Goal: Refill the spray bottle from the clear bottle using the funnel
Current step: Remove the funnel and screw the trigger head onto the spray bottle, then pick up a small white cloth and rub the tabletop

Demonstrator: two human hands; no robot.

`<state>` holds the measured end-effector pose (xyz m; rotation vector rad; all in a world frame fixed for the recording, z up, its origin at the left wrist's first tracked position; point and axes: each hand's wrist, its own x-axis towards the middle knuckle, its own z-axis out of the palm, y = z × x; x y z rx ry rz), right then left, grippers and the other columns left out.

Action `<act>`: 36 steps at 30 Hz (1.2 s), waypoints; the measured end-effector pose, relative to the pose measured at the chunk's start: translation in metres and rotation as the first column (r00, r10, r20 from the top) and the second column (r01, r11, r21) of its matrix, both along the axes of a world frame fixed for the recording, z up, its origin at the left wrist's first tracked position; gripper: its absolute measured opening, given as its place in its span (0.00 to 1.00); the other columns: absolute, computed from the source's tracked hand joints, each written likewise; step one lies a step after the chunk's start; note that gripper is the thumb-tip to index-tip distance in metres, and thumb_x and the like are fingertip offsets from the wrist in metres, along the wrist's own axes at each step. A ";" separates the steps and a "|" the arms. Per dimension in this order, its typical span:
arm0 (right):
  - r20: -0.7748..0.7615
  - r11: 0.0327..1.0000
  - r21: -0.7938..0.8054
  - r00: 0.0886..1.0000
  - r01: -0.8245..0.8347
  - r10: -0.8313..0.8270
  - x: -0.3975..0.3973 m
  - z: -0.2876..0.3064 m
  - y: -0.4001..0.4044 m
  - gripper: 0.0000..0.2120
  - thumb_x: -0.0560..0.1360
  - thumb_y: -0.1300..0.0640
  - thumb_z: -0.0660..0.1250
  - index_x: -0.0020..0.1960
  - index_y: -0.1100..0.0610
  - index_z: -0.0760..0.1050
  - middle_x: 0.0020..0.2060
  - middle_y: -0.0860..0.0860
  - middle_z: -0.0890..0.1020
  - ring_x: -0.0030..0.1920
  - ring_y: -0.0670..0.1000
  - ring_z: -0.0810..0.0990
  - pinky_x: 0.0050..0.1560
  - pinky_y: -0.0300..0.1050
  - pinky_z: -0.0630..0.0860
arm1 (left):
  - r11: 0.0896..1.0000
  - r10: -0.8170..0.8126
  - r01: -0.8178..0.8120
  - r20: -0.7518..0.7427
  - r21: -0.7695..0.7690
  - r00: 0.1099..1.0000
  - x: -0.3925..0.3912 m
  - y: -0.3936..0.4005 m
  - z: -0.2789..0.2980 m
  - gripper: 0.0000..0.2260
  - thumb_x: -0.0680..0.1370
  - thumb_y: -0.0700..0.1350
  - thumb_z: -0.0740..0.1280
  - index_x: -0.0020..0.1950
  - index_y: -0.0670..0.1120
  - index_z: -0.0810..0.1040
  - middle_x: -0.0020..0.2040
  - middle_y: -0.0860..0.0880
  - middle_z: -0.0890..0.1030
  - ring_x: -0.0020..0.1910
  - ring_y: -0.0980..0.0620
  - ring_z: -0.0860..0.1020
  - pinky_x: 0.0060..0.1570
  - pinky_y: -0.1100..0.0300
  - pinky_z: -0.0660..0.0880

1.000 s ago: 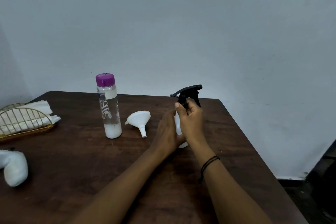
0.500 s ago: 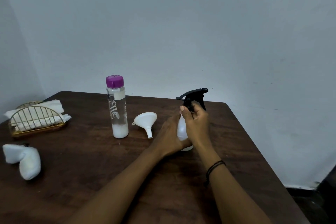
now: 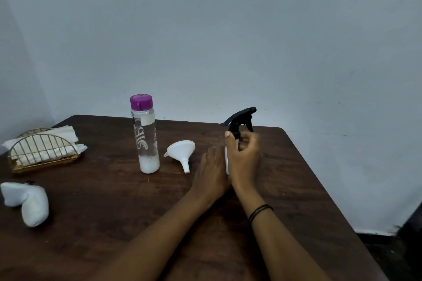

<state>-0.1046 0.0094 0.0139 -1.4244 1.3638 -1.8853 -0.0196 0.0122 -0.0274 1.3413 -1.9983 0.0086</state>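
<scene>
A dark wooden table meets a bare pale wall. Toward its far right edge stands the spray bottle, black trigger head on; the left hand wraps its white body, the right hand curls round the neck. Leftward lie the white funnel, the purple-capped clear bottle, a wire napkin holder and a white cloth.

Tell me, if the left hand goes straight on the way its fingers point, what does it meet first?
The left hand already lies against the spray bottle; beyond looks like bare table, though depth is unclear.
</scene>
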 end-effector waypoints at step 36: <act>0.027 0.994 0.104 0.999 -0.032 0.030 -0.006 0.032 0.013 0.05 0.77 0.58 0.68 0.45 0.48 0.75 0.35 0.47 0.79 0.33 0.46 0.81 0.38 0.51 0.84 | 0.990 0.083 -0.106 -0.211 -0.099 0.974 0.088 0.007 0.015 0.07 0.77 0.43 0.65 0.52 0.45 0.82 0.48 0.50 0.84 0.44 0.53 0.80 0.46 0.51 0.79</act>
